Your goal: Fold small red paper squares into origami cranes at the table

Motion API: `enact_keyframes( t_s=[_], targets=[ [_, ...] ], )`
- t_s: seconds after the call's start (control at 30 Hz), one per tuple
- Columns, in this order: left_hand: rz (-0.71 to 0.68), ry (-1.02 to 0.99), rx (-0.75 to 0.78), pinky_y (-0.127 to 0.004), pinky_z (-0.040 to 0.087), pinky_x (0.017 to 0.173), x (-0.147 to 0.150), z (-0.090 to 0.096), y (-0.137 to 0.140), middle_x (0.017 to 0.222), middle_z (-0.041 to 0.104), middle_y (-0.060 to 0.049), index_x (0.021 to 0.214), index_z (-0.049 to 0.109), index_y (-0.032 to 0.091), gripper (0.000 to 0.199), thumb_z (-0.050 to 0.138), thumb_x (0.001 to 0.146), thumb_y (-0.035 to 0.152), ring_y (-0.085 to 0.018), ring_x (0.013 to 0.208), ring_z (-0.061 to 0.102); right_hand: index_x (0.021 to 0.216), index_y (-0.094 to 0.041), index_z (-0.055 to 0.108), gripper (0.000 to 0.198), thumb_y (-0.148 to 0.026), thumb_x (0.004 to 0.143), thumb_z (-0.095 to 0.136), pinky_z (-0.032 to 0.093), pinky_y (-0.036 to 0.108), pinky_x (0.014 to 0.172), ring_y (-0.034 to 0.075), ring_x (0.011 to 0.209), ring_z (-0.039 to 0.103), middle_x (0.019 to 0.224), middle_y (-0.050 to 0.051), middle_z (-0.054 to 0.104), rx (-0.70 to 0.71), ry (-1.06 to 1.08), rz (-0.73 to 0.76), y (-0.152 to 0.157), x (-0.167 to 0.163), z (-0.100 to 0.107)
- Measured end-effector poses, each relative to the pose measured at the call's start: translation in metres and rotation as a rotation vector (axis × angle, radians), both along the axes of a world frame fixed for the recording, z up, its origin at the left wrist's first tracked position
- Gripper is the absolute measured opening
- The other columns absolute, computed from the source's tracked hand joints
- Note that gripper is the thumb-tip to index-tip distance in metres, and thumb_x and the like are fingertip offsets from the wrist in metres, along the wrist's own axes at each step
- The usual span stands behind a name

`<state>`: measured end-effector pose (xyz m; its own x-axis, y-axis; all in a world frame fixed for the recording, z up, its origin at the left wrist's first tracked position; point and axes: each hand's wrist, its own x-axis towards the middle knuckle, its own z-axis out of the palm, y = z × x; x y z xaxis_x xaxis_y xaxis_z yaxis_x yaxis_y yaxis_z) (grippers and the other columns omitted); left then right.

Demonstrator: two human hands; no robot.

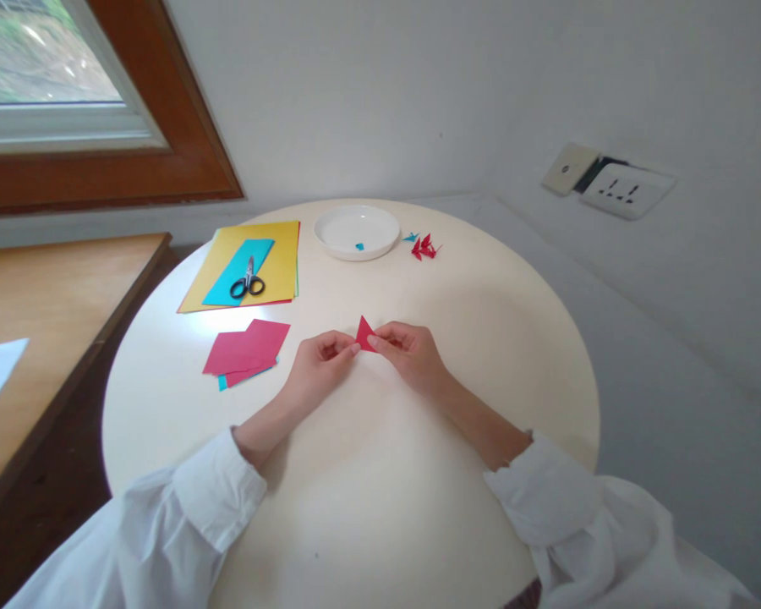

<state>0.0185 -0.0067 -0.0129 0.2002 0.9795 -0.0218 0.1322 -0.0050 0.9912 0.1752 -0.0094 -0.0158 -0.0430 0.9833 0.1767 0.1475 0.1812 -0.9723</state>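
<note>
White sleeves with turned-back cuffs reach over the round worktop. The left hand and right hand each pinch 1 side of a small red paper triangle, near the worktop's middle. This piece looks only partly folded. To the left, red paper squares lie flat, unfolded. Farther, black-handled scissors rest on a blue paper strip atop a yellow sheet. Beyond, a white plate holds 1 blue piece; just beside it, red paper cranes and 1 blue crane seem finished.
</note>
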Motion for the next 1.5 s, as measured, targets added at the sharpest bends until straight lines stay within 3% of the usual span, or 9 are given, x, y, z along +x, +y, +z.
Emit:
enact_keyframes(
  t_s=[0.27,0.8,1.1,1.5],
  targets=[
    [0.079,-0.025,-0.006,-0.023,0.037,0.055,-0.0007,0.0003,0.0016,0.066,0.061,-0.001,0.070,0.064,0.014,0.023,0.067,0.067,0.037,-0.011,0.059,0.051,0.065,-0.018,0.066,0.017,-0.031,0.072,0.058,0.043,0.027,0.064,0.015,0.065,0.058,0.066,0.001,0.066,-0.027,-0.018,-0.001,0.0025,0.0014,-0.0015],
    [0.064,-0.145,0.078,-0.023,0.046,0.067,-0.0020,-0.0036,0.0041,0.082,0.070,-0.004,0.085,0.068,0.016,0.020,0.069,0.068,0.027,-0.013,0.073,0.061,0.063,-0.017,0.065,0.021,-0.035,0.069,0.057,0.039,0.027,0.062,0.013,0.062,0.052,0.063,0.001,0.063,-0.080,0.019,0.002,0.0067,0.0026,-0.0050],
    [0.058,-0.050,0.166,-0.021,0.042,0.056,-0.0020,-0.0006,0.0030,0.071,0.067,-0.001,0.084,0.070,0.016,0.017,0.068,0.069,0.024,-0.009,0.059,0.053,0.061,-0.017,0.064,0.022,-0.035,0.068,0.056,0.036,0.026,0.062,0.012,0.059,0.048,0.058,-0.001,0.058,-0.098,0.029,0.008,0.0072,0.0018,-0.0026],
    [0.053,0.035,0.277,-0.025,0.049,0.064,-0.0040,-0.0027,0.0038,0.084,0.071,-0.006,0.088,0.070,0.016,0.021,0.067,0.070,0.026,-0.012,0.066,0.058,0.057,-0.017,0.060,0.025,-0.037,0.071,0.054,0.035,0.026,0.062,0.012,0.060,0.047,0.059,-0.001,0.057,-0.097,-0.017,0.046,0.0074,0.0024,-0.0035]
  ],
)
